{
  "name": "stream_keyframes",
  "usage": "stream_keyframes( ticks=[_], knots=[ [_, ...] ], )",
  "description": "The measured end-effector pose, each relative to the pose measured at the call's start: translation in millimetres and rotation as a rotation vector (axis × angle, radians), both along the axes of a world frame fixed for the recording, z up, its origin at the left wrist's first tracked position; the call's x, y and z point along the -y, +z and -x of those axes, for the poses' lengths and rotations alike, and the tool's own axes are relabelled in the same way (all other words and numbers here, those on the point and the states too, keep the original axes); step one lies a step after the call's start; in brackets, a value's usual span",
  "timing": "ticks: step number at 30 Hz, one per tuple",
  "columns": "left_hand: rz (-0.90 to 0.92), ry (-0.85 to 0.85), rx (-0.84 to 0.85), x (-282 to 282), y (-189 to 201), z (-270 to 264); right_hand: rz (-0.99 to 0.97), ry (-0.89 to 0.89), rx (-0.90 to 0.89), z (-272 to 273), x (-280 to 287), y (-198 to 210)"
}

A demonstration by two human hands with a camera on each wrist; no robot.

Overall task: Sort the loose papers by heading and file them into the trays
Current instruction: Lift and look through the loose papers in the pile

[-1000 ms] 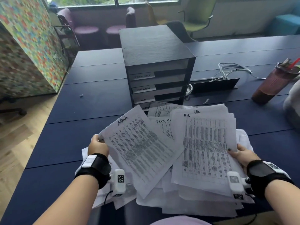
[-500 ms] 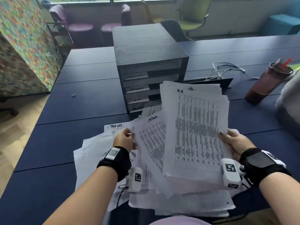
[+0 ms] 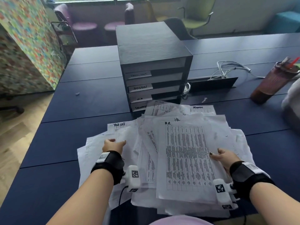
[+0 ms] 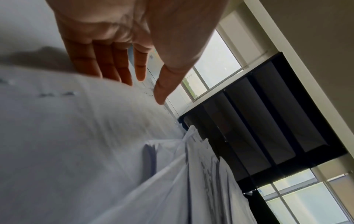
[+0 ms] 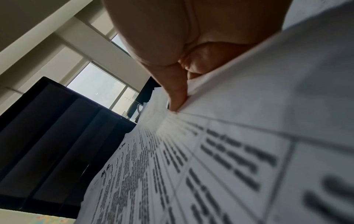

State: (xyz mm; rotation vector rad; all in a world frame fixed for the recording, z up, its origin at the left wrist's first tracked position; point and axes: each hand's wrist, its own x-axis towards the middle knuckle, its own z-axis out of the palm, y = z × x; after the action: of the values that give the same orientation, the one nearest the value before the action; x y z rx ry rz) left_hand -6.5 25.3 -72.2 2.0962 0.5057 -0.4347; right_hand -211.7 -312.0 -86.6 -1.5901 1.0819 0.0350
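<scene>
A loose pile of printed papers [image 3: 162,203] lies on the dark blue table [image 3: 81,101] in front of a black stack of trays [image 3: 154,46] labelled Task List, Admin, H.R. and one more I cannot read. My right hand [image 3: 222,157] grips a stack headed "H.R." [image 3: 186,159] by its right edge. Its thumb [image 5: 176,94] lies on top and the fingers are underneath. My left hand [image 3: 113,144] hovers open over sheets headed "Task List" [image 3: 123,129], fingers [image 4: 107,63] straight and holding nothing. Between the hands lies a tilted printed sheet [image 3: 151,138].
A dark tumbler with a red straw [image 3: 272,83] stands at the right, beside white cables [image 3: 230,70] and a raised black flap [image 3: 212,84]. A grey object [image 3: 292,103] sits at the right edge. A colourful panel [image 3: 24,46] stands left; chairs line the window.
My left hand has let go of the Admin sheet, which now lies on the pile, and has moved left over the Task List sheets. My right hand has lowered the H.R. stack.
</scene>
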Motion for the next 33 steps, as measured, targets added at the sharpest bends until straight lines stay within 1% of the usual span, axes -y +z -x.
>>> stream_keyframes(
  ticks=[3, 5, 7, 9, 10, 12, 14, 17, 22, 24, 26, 28, 29, 30, 31, 33],
  knots=[
    [0.026, -0.061, 0.01, -2.5, -0.1, -1.0, 0.025, 0.006, -0.019, -1.3, 2.5, -1.9],
    [0.037, -0.074, 0.053, -4.1, 4.7, -2.0, 0.036, 0.01, -0.014, -1.4, 0.4, 2.0],
    [0.033, -0.085, 0.118, -3.1, 15.6, -3.2, 0.054, 0.013, -0.015, -1.9, -1.4, 4.5],
    [-0.007, -0.107, 0.19, -0.9, 29.1, -5.7, 0.014, 0.013, -0.029, -2.6, -0.4, 4.0],
    [-0.021, -0.121, 0.224, -0.1, 35.8, -7.8, -0.017, 0.001, -0.029, -2.3, 2.0, 0.7],
    [-0.021, -0.144, 0.301, 1.1, 50.8, -13.3, -0.016, 0.024, -0.039, -1.8, 9.1, -9.8],
    [-0.017, -0.148, 0.381, 1.0, 69.0, -18.2, -0.008, 0.034, -0.049, -2.1, 10.1, -11.6],
    [-0.02, -0.185, 0.554, 0.9, 103.3, -18.0, -0.024, 0.038, -0.063, -2.2, 8.6, -8.3],
    [-0.098, -0.291, 0.821, 0.9, 156.4, -3.3, -0.022, 0.055, -0.085, -1.4, 12.1, -13.0],
    [-0.14, -0.32, 0.902, -0.2, 174.6, 3.0, -0.038, 0.038, -0.073, -1.8, 7.7, -6.9],
    [-0.18, -0.323, 0.987, -2.5, 194.6, 10.8, -0.048, 0.032, -0.062, -2.0, 5.5, -3.5],
    [-0.187, -0.29, 1.084, -5.8, 218.2, 18.7, -0.025, 0.043, -0.069, -2.1, 7.0, -6.0],
    [-0.169, -0.283, 1.118, -7.5, 228.5, 19.8, -0.011, 0.054, -0.079, -2.0, 9.7, -9.4],
    [-0.097, -0.295, 1.149, -8.6, 236.5, 19.2, -0.001, 0.064, -0.086, -1.8, 12.6, -14.2],
    [0.039, -0.321, 1.174, -7.8, 242.9, 18.7, 0.005, 0.071, -0.09, -1.2, 16.2, -19.8],
    [0.401, -0.387, 1.184, -3.7, 245.3, 18.6, 0.001, 0.071, -0.097, -0.5, 23.8, -31.4]
  ],
)
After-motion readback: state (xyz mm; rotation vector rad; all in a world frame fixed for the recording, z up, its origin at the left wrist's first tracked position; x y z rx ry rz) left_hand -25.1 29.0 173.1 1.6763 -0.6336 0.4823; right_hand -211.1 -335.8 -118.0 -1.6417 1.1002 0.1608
